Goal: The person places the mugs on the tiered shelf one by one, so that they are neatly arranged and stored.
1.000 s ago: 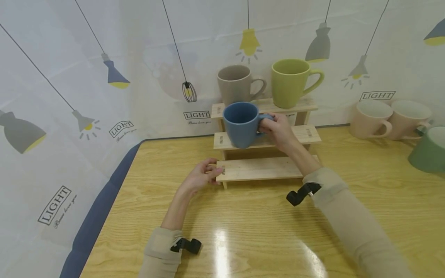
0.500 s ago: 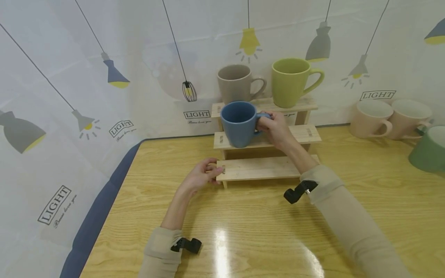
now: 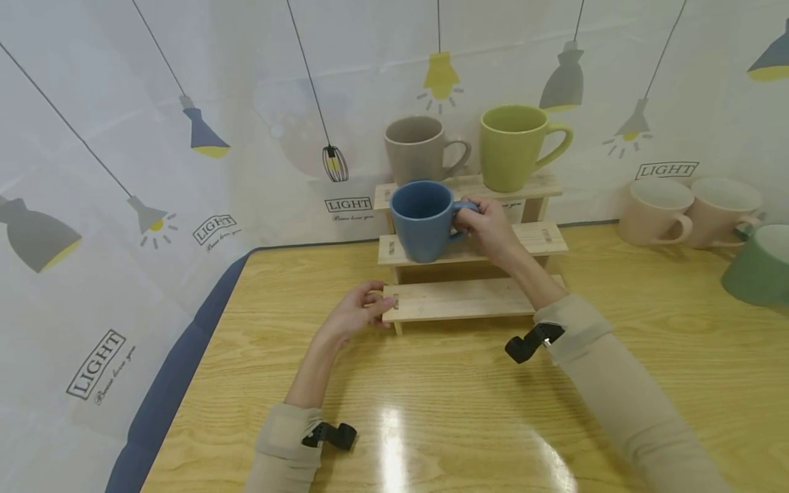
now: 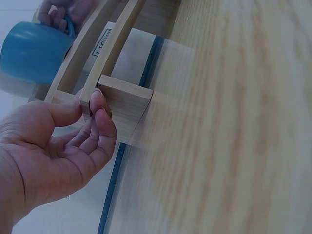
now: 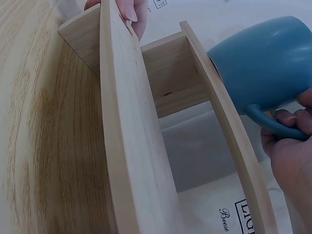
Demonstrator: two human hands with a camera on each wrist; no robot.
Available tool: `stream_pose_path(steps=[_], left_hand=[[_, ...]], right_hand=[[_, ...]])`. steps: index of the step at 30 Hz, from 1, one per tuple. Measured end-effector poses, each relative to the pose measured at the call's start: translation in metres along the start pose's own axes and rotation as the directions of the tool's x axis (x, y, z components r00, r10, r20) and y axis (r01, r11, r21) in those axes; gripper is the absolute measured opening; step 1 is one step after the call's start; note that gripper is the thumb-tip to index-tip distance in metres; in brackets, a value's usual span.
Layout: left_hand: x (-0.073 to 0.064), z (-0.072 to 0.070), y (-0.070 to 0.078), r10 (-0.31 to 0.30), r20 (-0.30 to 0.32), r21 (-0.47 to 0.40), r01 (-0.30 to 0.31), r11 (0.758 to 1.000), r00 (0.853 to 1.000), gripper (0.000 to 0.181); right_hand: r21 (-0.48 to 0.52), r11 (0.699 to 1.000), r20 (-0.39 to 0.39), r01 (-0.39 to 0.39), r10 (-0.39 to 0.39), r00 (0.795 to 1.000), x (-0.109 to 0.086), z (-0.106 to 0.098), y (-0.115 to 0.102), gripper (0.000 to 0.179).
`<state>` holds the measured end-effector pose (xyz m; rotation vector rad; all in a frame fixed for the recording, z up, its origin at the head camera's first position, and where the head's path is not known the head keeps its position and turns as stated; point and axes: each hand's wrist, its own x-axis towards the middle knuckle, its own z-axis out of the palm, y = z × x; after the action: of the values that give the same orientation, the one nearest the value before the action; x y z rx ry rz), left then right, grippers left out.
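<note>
A blue mug (image 3: 422, 222) stands upright at the left part of the middle step of a wooden three-step rack (image 3: 456, 299). My right hand (image 3: 490, 229) grips its handle, which points right; in the right wrist view the fingers curl round the handle (image 5: 273, 126) and the mug's base meets the step. My left hand (image 3: 357, 309) pinches the left end of the lowest step, thumb on top and fingers below, as the left wrist view shows (image 4: 73, 141). On the top step sit a taupe mug (image 3: 416, 150) at left and a yellow-green mug (image 3: 513, 147) at right.
To the right on the wooden table (image 3: 431, 411) stand two pale pink mugs (image 3: 653, 212) side by side and a green mug (image 3: 761, 267), cut off by the view's edge. A white cloth (image 3: 277, 103) printed with lamps hangs behind the rack and along the left.
The right hand has moved the blue mug slightly left along the middle step during the first half second; since then it is nearly still. My left hand has stayed at the lowest step.
</note>
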<state>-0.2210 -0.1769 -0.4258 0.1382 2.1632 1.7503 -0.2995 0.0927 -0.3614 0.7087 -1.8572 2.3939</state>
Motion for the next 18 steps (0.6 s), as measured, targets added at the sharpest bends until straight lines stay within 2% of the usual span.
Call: stream_pose_path(steps=[10,18], left_hand=[[0.0002,-0.0011,-0.0024,-0.003,-0.003,-0.008,0.003,1.000,1.000,0.057],[0.0008,-0.0005,-0.0021,-0.011,-0.006,-0.011,0.011,1.000,1.000,0.056]], right_hand=[[-0.056,0.998,0.010,-0.030,0.031,0.999,0.0020,-0.0002,-0.0013,0.028],[-0.143,0.988,0.030,-0.065,0.070,0.997,0.0007,-0.0057,-0.0067,0.010]])
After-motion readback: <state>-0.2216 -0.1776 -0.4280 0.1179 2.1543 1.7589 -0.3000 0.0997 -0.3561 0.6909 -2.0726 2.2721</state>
